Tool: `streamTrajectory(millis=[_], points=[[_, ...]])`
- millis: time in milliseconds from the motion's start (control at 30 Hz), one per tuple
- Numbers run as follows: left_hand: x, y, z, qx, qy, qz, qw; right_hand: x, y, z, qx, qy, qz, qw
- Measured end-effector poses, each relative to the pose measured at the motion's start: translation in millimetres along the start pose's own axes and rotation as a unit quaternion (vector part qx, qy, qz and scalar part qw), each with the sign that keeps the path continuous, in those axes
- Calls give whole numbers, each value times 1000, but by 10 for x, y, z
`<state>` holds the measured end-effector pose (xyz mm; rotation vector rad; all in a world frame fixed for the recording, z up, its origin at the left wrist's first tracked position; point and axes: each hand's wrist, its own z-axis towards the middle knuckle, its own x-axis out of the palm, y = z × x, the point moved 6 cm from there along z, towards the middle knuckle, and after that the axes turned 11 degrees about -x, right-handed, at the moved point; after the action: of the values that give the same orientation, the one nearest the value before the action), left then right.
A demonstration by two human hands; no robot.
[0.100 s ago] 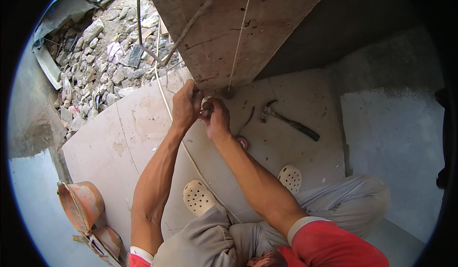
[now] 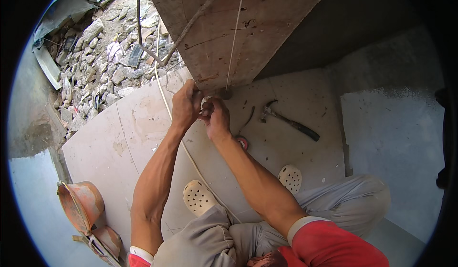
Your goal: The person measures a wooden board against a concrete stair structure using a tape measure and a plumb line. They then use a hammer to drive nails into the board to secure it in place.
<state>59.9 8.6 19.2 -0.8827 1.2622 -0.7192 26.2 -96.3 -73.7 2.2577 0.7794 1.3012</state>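
Work sits at the foot of the post (image 2: 222, 38) in front of me, where my left hand (image 2: 186, 105) and right hand (image 2: 218, 119) are drawn close together by its lower left corner. Fingers on both are curled in, but whether they are clamped on anything I cannot tell; the grip is too small to read. The white string (image 2: 234, 42) runs down the face of the post, its low end near my right hand. I judge the step in hand to be fine, two-handed fingerwork at that corner, and the next move seems to call for steadiness and a light touch. The hammer (image 2: 300, 127) lies on the floor (image 2: 100, 143), right of the post's foot.
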Motion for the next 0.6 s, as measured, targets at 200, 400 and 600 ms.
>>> streamTrajectory(millis=[200, 400, 600], points=[[2, -6, 2, -5, 3, 9, 1000, -3, -7, 3, 3, 6, 0, 1000], [23, 57, -3, -28, 23, 15, 999, -26, -9, -3, -4, 2, 8, 1000], [32, 29, -7, -14, 13, 9, 1000, -32, 28, -8, 1, 3, 6, 1000]])
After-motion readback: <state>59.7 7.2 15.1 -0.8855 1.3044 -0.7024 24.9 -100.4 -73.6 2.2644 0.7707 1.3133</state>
